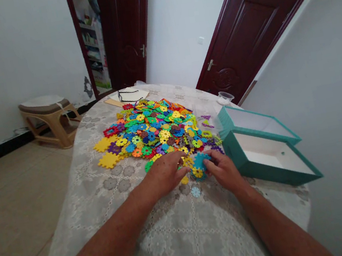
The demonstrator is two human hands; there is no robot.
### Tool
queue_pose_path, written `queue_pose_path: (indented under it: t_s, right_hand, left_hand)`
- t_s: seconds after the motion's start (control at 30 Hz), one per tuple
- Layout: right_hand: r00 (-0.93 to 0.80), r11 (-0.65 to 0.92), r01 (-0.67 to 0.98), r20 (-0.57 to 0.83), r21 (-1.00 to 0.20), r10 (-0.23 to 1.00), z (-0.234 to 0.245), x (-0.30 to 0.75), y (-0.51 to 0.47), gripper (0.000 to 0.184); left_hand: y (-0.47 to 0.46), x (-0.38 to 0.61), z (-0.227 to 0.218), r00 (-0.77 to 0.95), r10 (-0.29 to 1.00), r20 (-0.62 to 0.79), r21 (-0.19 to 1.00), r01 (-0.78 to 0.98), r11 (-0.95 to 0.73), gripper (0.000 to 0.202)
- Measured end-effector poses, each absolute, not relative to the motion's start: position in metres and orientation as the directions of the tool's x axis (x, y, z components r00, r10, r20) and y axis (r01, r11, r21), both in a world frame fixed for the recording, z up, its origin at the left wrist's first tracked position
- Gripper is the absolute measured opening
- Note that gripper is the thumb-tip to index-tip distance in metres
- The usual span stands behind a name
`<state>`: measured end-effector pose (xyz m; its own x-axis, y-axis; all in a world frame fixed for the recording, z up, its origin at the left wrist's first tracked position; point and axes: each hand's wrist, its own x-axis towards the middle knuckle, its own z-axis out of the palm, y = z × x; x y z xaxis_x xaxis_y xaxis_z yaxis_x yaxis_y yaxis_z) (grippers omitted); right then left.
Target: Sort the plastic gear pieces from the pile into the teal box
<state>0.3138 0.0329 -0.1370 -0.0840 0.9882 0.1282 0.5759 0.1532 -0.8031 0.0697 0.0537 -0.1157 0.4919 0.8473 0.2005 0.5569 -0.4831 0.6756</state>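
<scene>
A two-part teal box with white lining is set open at the right of the table, its lid propped on its edge at the far side and its base tilted just nearer, with a small teal speck seen on the white inside the base. To the left, beyond the table, a woven-seat stool is placed against the wall. On the lace-covered table, a white notebook with black-framed glasses lying on it is seen at the far edge. A large heap of multicoloured plastic snowflake pieces is spread across the middle, with yellow square pieces at its left edge and purple pieces loose at its right. At the near edge of the heap, the left hand is laid with fingers together against a blue-and-yellow cluster of pieces, though a grip cannot be told; the cluster is pinched by the right hand. A pale blue piece lies just nearer. A clear plastic cup stands at the far right edge. Dark red wooden doors are set into the white walls, and beige floor tiles are laid at left.
</scene>
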Motion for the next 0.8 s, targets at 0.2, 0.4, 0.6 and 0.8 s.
queue_pose_path:
  t_s: [0.2, 0.4, 0.6, 0.8]
  right_hand:
    - [-0.274, 0.288, 0.539, 0.159, -0.792, 0.948, -0.131, 0.296, 0.024, 0.031]
    - [-0.345, 0.402, 0.780, 0.206, -0.479, 0.916, -0.135, 0.315, 0.024, 0.029]
    - [-0.348, 0.367, 0.829, 0.124, -0.422, 0.929, -0.142, 0.316, 0.026, 0.019]
    - [-0.359, 0.366, 0.788, 0.114, -0.494, 0.926, -0.139, 0.320, 0.027, 0.024]
  left_hand:
    - [0.054, 0.071, -0.110, 0.502, 0.849, 0.164, 0.784, 0.457, -0.421, 0.017]
    - [0.060, 0.057, -0.101, 0.299, 0.932, 0.203, 0.785, 0.519, -0.338, 0.013]
    - [0.065, 0.045, -0.092, 0.156, 0.968, 0.199, 0.806, 0.535, -0.252, 0.017]
    - [0.068, 0.039, -0.089, 0.120, 0.969, 0.216, 0.825, 0.509, -0.247, 0.018]
